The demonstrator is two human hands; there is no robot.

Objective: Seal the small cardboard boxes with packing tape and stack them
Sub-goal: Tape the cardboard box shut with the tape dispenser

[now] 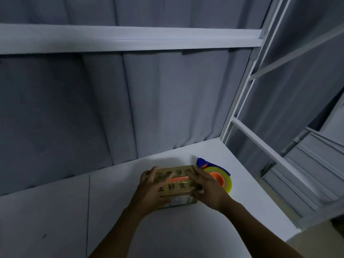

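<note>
A small cardboard box (178, 185) with dark printed characters and an orange strip along its top seam sits on the white table (186, 229). My left hand (152, 190) lies over the box's left end, fingers spread on the top. My right hand (206, 189) presses on the right end, fingers wrapped over the edge. A tape dispenser (221, 175) with a blue handle, an orange core and a clear yellowish roll rests just right of the box, partly hidden by my right hand.
Grey curtains (111, 108) hang behind the table. A white shelf beam (130, 40) crosses overhead. A white metal frame (242, 101) rises at the table's right corner. The table edge (290, 229) drops off at the right.
</note>
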